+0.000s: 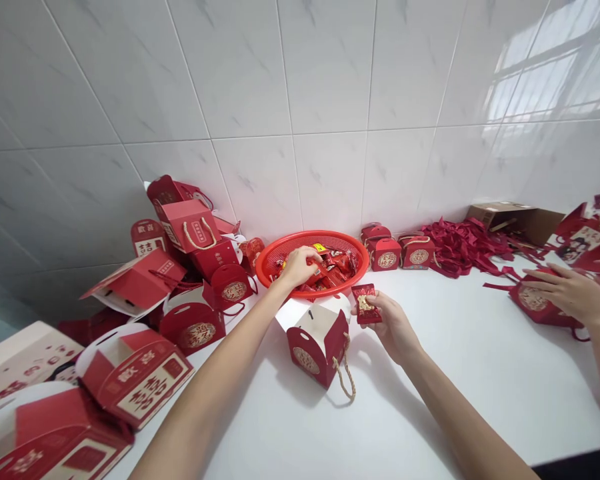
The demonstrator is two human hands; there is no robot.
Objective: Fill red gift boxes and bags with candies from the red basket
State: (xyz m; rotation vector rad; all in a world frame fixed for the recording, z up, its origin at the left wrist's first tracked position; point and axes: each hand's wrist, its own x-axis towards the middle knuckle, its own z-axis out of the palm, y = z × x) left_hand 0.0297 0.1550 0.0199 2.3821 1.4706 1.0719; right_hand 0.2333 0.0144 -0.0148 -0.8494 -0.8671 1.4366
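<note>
My left hand (300, 267) reaches into a red plastic basket (263, 261), its fingers drawn together among red wrapped candies (337, 270). What those fingertips grip, if anything, I cannot make out. Between the thumb and fingers of my right hand (390, 323) is a small red candy packet (366, 304) with a pale patch on its front. Just in front of the basket stands a red gift box (315, 353) with its top open, showing white inside. Its rope handle (347, 377) hangs down on the right, close to my right hand.
Open red gift boxes (200, 333) are piled at the left. Two closed small boxes (384, 257) stand against the tiled wall, beside dark red ribbons (460, 247) and a cardboard box (520, 223). At the right, another person's hand (570, 293) rests on a red box (535, 300).
</note>
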